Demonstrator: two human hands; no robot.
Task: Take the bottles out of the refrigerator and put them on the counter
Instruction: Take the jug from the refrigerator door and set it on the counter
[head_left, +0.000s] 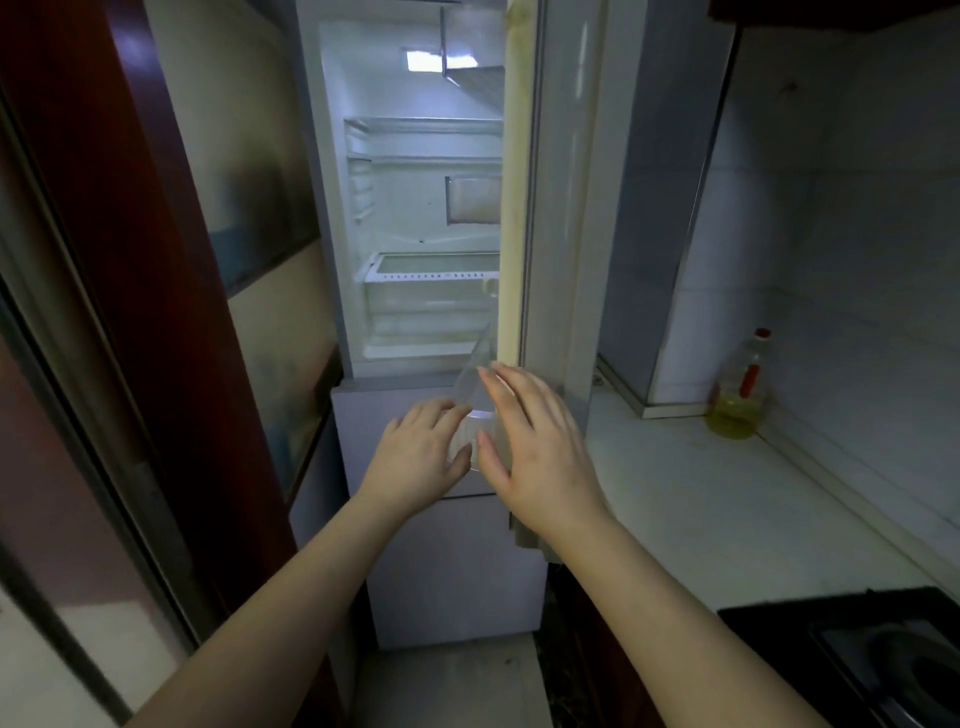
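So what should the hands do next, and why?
Probably close the left hand and right hand around the clear bottle in the fridge door and lift it out. Both open hands already flank it, the fridge shelves look bare, and the counter lies to the right.
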